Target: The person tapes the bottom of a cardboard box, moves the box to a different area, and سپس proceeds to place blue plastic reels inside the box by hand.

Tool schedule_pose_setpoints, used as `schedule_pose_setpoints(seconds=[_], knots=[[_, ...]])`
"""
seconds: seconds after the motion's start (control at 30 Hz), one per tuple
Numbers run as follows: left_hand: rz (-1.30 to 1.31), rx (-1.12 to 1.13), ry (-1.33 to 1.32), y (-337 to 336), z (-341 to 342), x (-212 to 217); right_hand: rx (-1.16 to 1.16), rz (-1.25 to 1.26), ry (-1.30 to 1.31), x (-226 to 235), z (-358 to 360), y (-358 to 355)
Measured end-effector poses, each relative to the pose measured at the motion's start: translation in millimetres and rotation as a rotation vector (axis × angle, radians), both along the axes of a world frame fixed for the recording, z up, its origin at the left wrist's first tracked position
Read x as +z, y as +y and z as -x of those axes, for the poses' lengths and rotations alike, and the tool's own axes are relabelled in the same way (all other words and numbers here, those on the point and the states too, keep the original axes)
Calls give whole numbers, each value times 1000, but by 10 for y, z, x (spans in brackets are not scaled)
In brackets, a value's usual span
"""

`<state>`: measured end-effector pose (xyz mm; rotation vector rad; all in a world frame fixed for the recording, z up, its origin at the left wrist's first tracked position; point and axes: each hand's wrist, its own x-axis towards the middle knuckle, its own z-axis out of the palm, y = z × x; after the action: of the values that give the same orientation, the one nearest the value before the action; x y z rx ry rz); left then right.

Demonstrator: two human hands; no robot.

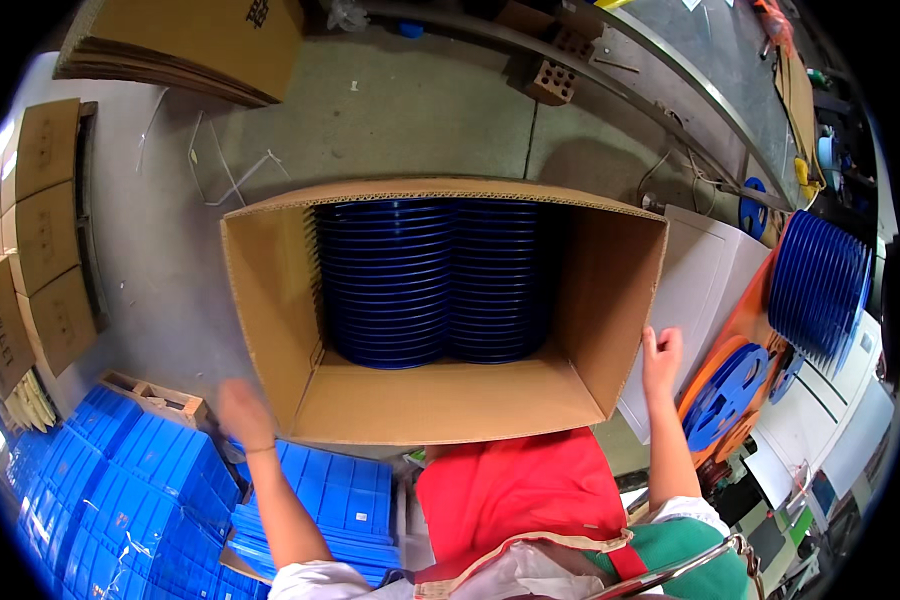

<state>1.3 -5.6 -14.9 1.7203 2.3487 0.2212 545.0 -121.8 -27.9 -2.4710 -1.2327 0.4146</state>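
Now we've got the cardboard box (450,400) frame-center w/ blue reels (430,285) stacked at its back, right hand (661,358) open-fingered touching its right wall, blurred left hand (242,412), grip unclear, near lower-left corner.

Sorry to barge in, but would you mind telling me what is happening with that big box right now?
A person has both hands at a large open cardboard box. The left hand is by its near left corner, blurred; the right hand is at the right wall's edge, fingers loose. Inside, two rows of blue reels stand packed against the far wall; the near half is bare. More blue reels sit stacked to the right.
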Motion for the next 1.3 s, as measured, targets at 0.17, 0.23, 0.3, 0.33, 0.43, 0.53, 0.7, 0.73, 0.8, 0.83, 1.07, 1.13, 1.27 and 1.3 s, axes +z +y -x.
schedule_pose_setpoints(seconds=[0.17,0.23,0.3,0.33,0.43,0.53,0.7,0.73,0.8,0.83,1.07,1.13,1.27,1.3], knots=[[571,-655,85,39,-996,-482,66,-72,283,-567,828,22],[687,-753,141,-93,-1004,-1026,398,303,253,-793,1223,267],[729,-720,161,-73,-1072,-1144,416,445,430,-1018,1422,489],[780,-708,171,-76,-1155,-1158,415,431,466,-1175,1395,502],[837,-705,56,-107,-1010,-1035,476,567,341,-1337,1393,661],[836,-706,-27,-136,-1042,-708,541,447,414,-1401,1291,555],[721,-1177,-127,-349,-1357,-56,411,755,612,-1252,1093,1063],[420,-1186,-13,-206,-1400,-151,495,530,626,-1077,1075,1238],[234,-997,-11,3,-1554,-336,571,12,538,-554,1169,1688],[209,-867,24,46,-1568,-497,572,-279,465,-184,1290,1959],[277,-564,65,-193,-1600,-1422,362,516,441,-280,853,2203],[107,-664,-82,-212,-1543,-1413,349,280,281,-634,1009,1604],[-63,-780,-301,-35,-1400,-1294,650,-39,105,-1370,1109,1075],[-89,-740,-333,8,-1382,-1263,621,-42,70,-1408,1121,1069]])
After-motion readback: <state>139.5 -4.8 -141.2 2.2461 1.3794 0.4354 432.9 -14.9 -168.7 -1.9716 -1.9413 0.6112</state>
